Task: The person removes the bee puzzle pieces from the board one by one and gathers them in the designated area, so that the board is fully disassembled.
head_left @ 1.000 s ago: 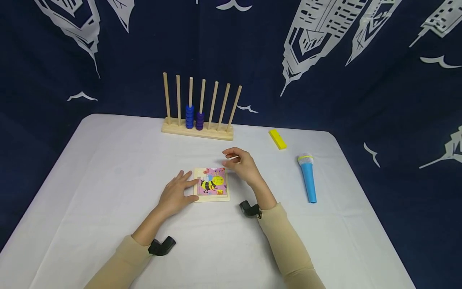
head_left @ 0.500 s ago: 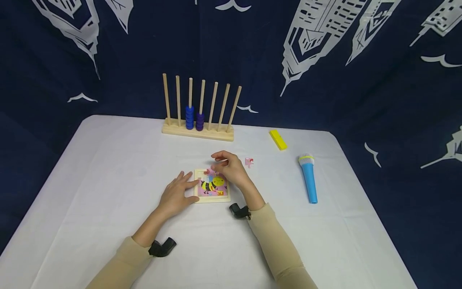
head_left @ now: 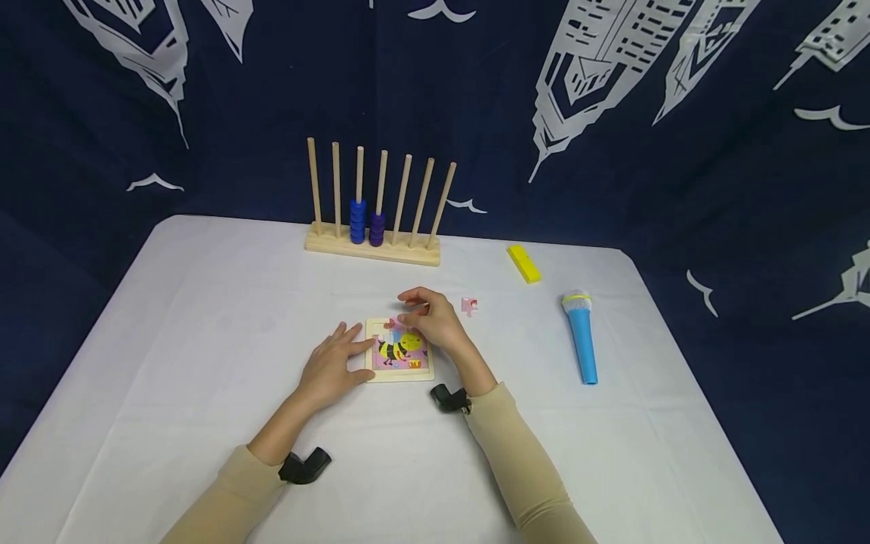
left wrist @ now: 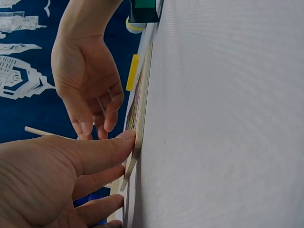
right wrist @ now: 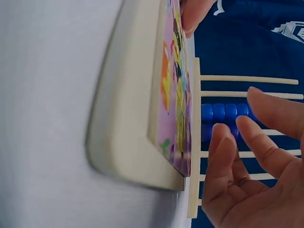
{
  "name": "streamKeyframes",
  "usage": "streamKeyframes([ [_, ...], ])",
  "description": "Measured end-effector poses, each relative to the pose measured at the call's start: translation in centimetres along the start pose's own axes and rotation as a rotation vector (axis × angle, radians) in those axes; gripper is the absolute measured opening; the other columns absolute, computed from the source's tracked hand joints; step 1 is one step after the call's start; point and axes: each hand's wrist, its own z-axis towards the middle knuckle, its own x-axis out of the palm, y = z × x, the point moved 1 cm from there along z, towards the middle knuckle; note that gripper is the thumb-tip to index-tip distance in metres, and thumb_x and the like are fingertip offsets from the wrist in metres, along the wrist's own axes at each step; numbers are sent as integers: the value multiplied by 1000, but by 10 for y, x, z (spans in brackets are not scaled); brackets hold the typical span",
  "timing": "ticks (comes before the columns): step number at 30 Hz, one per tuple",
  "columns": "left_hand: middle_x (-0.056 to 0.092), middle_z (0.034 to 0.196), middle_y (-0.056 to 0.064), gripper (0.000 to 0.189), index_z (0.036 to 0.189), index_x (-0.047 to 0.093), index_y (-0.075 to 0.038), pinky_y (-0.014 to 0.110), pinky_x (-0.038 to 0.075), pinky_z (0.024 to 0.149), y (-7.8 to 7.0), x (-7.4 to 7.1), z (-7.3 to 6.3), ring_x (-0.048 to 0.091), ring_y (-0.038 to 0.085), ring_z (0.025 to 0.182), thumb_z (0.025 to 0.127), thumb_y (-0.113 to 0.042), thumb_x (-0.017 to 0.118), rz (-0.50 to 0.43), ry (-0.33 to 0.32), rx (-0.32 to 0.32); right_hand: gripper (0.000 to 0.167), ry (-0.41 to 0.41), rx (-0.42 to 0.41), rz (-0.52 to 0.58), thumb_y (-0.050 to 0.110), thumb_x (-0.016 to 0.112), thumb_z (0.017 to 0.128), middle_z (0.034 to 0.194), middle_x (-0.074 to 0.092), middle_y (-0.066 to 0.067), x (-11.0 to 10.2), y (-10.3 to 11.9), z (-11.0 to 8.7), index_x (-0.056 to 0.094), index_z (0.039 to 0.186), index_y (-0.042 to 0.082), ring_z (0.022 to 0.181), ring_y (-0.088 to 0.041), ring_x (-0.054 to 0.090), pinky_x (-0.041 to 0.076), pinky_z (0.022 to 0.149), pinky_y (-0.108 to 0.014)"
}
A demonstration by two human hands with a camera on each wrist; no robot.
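Observation:
A small square jigsaw puzzle (head_left: 401, 359) with a bee picture lies in a pale wooden frame on the table. My left hand (head_left: 329, 366) rests at its left side, thumb and index finger straight and touching the frame; the left wrist view shows the thumb (left wrist: 107, 154) on the frame's edge. Over the puzzle's top right part hovers my right hand (head_left: 435, 321), its fingers loosely bent. The right wrist view shows gaps between these fingers (right wrist: 266, 149) and no piece in them. A loose pink puzzle piece (head_left: 469, 306) lies just right of this hand.
Behind the puzzle stands a wooden peg rack (head_left: 370, 248) with blue rings (head_left: 357, 223) and purple rings (head_left: 377, 229) on two pegs. To the right lie a yellow block (head_left: 523, 263) and a blue toy microphone (head_left: 581, 340). A dark patterned cloth (head_left: 272, 113) hangs behind the table.
My right hand has moved left from beside the puzzle to over its top part, uncovering the loose piece. It has barely moved in the last half second. My left hand stays in place.

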Motion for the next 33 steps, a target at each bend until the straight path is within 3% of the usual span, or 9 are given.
streamKeyframes([
  [11,33,156,21,55,134,59,-6,66,15,115,0,0,-1,16,42,149,82,-16,77,-11,-6,11,27,12,9,-41,4,70,85,114,65,-14,4,-6,1,68,112,6,75,-16,52,46,62,-20],
  [17,34,155,22,55,134,60,-5,66,16,115,1,0,-1,16,43,149,83,-16,76,-6,-9,22,24,3,-4,-97,6,71,86,113,64,-14,6,-7,1,69,110,6,77,-17,52,45,65,-21],
  [25,34,156,21,54,134,60,-6,64,16,116,3,1,0,16,42,149,84,-16,76,1,-12,29,24,0,-55,-208,5,72,86,98,59,-12,8,-10,1,71,110,3,77,-17,54,45,65,-20],
  [33,34,156,21,54,133,60,-5,64,17,116,2,1,0,16,42,149,83,-15,76,0,-18,28,17,-15,-99,-319,2,74,83,89,57,-9,11,-12,2,74,101,3,76,-15,54,43,68,-21],
])
